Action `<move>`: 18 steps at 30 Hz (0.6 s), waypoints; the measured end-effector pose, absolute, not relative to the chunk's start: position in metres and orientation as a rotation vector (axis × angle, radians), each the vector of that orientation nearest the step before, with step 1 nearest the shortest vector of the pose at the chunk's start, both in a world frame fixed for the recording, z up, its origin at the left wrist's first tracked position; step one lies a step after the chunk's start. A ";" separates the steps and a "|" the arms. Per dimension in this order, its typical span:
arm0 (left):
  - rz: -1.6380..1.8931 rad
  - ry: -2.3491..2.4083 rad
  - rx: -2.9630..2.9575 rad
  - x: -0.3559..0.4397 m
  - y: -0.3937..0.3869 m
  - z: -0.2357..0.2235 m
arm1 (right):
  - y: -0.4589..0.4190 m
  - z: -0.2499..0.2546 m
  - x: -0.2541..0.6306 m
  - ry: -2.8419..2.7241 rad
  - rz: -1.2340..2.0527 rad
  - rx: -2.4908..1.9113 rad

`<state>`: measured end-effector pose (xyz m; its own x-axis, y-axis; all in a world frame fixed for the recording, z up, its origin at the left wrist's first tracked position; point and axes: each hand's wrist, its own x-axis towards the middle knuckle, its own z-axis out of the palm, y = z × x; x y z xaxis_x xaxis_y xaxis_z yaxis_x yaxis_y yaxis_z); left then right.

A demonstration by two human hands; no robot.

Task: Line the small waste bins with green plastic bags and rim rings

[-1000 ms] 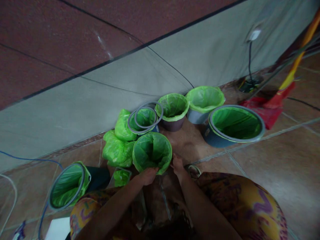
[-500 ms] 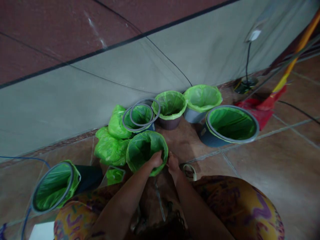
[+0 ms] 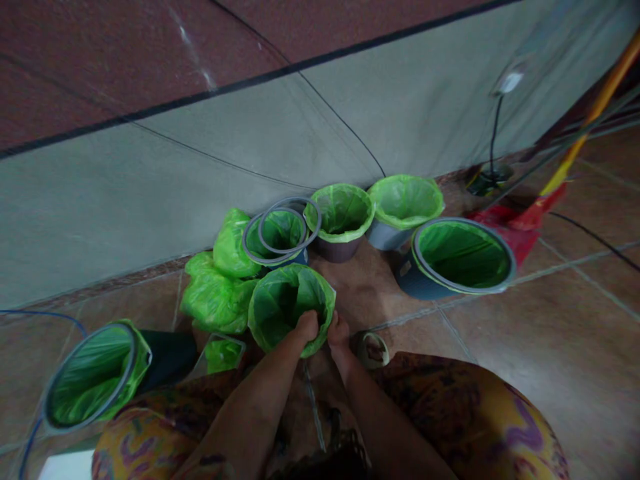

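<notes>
We see the wall [image 3: 165, 173], maroon above and pale below, rising behind our near bin [image 3: 257, 317], the lined one between our hands. The tiled floor [image 3: 565, 353] spreads under that bin and off to its right. Patterned clothing [image 3: 470, 407] covers our knees, on the near side of the bin.

Well to its right we have the wide bin [image 3: 414, 277], dark blue, a grey ring holding its green liner. Well to its left is the dark-bodied bin [image 3: 167, 357], also lined and ringed; we cannot tell whether it stands or lies. Behind the near bin, from left to right, come the ring-topped bin [image 3: 302, 257], the brownish bin [image 3: 337, 250] and the grey bin [image 3: 387, 237]. Just left of it sit bulging green bags [image 3: 220, 293].

Our left hand [image 3: 307, 325] reaches inside its mouth, and our right hand [image 3: 339, 330] is at its right rim, fingers bent; we cannot tell whether either pinches the liner. Smallest, a pale roll [image 3: 385, 352] lies near it, to the right.
</notes>
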<state>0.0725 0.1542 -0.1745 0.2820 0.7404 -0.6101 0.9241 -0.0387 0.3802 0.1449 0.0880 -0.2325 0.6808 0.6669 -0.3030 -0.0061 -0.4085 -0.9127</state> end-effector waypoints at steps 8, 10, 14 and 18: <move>-0.214 1.655 2.012 0.063 0.145 -0.127 | 0.097 -0.208 0.172 -0.363 0.501 -1.985; -0.033 1.635 2.136 0.061 0.126 -0.113 | 0.103 -0.197 0.177 -0.422 0.471 -1.899; -0.036 1.453 2.299 0.061 0.088 -0.108 | 0.110 -0.186 0.174 -0.578 0.580 -1.772; -0.284 1.458 2.308 0.066 0.078 -0.119 | 0.109 -0.185 0.168 -0.676 0.632 -1.816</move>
